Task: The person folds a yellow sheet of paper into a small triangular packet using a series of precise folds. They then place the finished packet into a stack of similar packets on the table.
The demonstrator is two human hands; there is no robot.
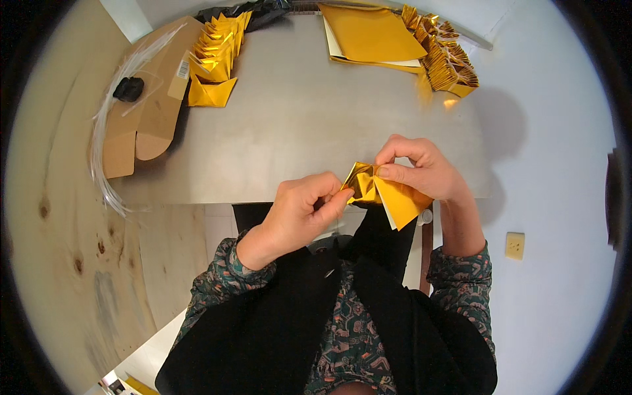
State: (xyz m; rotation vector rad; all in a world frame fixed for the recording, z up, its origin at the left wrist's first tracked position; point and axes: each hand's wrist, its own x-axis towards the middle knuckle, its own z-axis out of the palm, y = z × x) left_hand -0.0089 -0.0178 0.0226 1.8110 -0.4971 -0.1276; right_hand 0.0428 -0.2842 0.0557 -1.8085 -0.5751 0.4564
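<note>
Both my hands hold one sheet of gold foil paper (403, 201) just above the table's near edge. My left hand (304, 209) pinches its folded left end between thumb and fingers. The thumb and forefinger of my right hand (421, 170) pinch the paper near its middle. A smooth flap hangs down below my right hand, with a white edge showing. The left part is creased and crumpled. Part of the paper lies hidden behind my fingers.
A stack of gold paper (375, 36) lies at the table's far right, beside a pile of pleated gold pieces (451, 66). Folded gold pieces (217, 56) line the far left. Brown cardboard (155, 112) carries clear plastic strands (102, 125) and a black lump (128, 89).
</note>
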